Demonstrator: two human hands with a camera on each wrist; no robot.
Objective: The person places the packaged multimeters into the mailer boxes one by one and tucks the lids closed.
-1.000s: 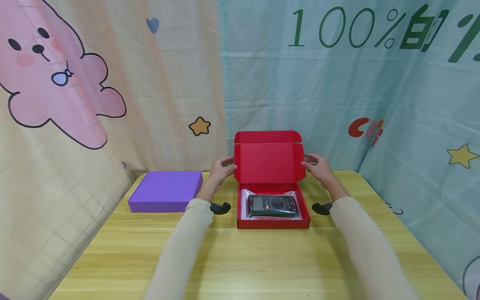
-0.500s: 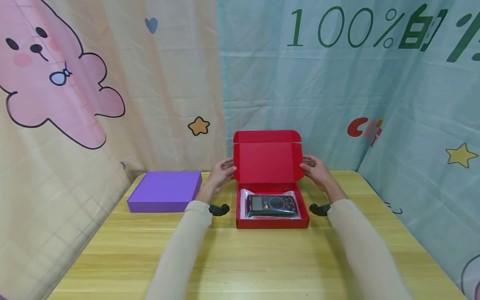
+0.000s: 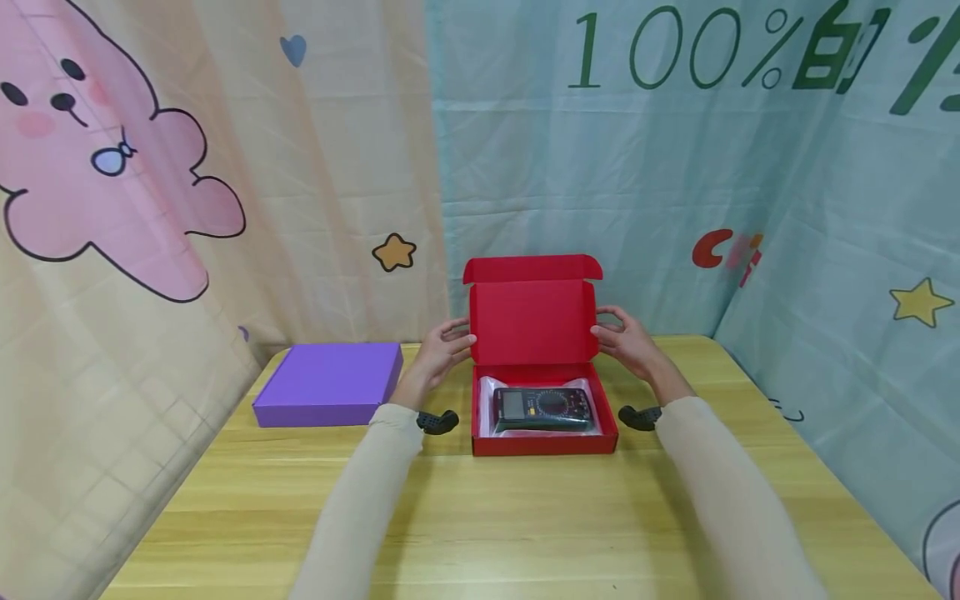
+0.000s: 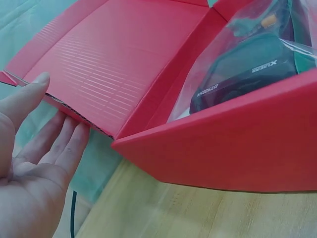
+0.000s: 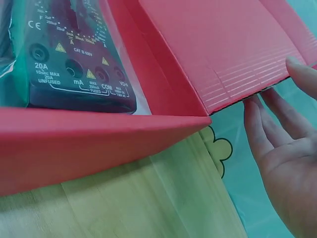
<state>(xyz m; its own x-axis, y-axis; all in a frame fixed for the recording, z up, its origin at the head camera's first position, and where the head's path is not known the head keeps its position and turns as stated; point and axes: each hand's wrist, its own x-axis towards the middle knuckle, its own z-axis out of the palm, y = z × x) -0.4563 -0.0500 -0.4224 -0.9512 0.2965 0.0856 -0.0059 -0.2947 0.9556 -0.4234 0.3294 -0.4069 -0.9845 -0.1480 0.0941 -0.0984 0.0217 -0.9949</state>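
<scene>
A red cardboard box (image 3: 543,446) stands on the table with its lid (image 3: 534,323) raised at the back. Inside lies a dark multimeter (image 3: 542,408) in a clear plastic bag (image 4: 198,82), its dial and sockets facing up. At the lid's left side, my left hand (image 3: 437,357) holds the edge, thumb on the inner face and fingers behind. My right hand (image 3: 636,343) grips the opposite edge in the same way. In the right wrist view, the fingertips (image 5: 255,104) reach under the lid's corrugated edge.
A closed purple box (image 3: 330,375) sits left of the red one, close to my left forearm. The wooden table (image 3: 525,525) ends a little behind both boxes, where printed curtains (image 3: 570,183) hang. A black wrist camera (image 3: 438,422) sits on each wrist.
The lid's side flaps have turned inward, so its lower part looks narrower beneath the top flap. My right hand has shifted slightly left with its edge. The multimeter stays in place.
</scene>
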